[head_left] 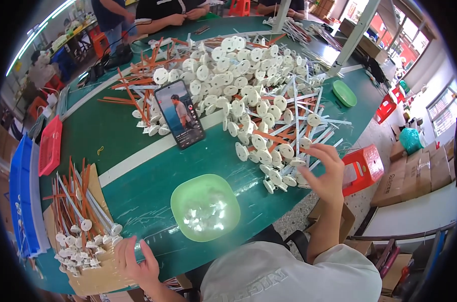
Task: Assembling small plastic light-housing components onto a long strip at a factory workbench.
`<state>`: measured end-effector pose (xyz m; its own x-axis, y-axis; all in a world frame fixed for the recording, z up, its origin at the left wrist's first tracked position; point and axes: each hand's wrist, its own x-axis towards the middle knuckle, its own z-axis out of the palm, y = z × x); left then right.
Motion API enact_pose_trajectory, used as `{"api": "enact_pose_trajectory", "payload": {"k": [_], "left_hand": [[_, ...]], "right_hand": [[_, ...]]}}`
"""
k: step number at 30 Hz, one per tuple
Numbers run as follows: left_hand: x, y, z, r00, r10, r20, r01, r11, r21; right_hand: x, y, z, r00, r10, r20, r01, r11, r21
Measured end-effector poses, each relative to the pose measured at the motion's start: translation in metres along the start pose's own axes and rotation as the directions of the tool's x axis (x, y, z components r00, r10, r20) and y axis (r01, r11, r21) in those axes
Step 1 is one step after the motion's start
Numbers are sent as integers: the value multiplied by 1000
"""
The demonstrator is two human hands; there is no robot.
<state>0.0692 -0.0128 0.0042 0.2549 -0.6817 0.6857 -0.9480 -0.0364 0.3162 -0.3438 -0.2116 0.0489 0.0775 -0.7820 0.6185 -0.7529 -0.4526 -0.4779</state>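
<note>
A big heap of white round discs [248, 95] with grey and orange-brown strips attached covers the middle and right of the green table. At the heap's near right edge is my right hand [326, 171], thumb and forefinger apart beside the discs, with nothing seen between them. At lower left my left hand [138, 264] hovers with thumb and fingers spread, close to a smaller bunch of disc-ended strips [80, 241] on a cardboard sheet [107, 269]. Between my hands rests a light green bowl [205, 207]. A phone [179, 114] leans against the heap, its screen lit.
A blue bin [27, 196] and a red basket [51, 146] line the left edge. A green dish [344, 93] lies at the far right, near a metal post [354, 38]. A red stool [362, 168] and cartons [409, 171] stand beyond the right edge. People work across the table.
</note>
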Motion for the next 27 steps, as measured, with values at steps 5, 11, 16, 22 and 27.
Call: {"api": "enact_pose_trajectory", "payload": {"k": [5, 11, 16, 22, 27], "left_hand": [[8, 19, 0, 993, 114, -8, -114, 990, -84], [9, 78, 17, 992, 86, 92, 2, 719, -695], [15, 117, 34, 920, 170, 352, 214, 535, -818], [-22, 121, 29, 779, 131, 613, 597, 142, -789], [-39, 131, 21, 804, -165, 571, 593, 173, -786]], "right_hand": [[-2, -5, 5, 985, -68, 159, 77, 996, -52], [-17, -62, 0, 973, -162, -168, 184, 975, 127], [-39, -107, 28, 806, -591, -28, 506, 664, 551], [-63, -151, 64, 768, -597, -230, 556, 445, 702], [-69, -163, 84, 791, -523, -318, 561, 412, 718]]}}
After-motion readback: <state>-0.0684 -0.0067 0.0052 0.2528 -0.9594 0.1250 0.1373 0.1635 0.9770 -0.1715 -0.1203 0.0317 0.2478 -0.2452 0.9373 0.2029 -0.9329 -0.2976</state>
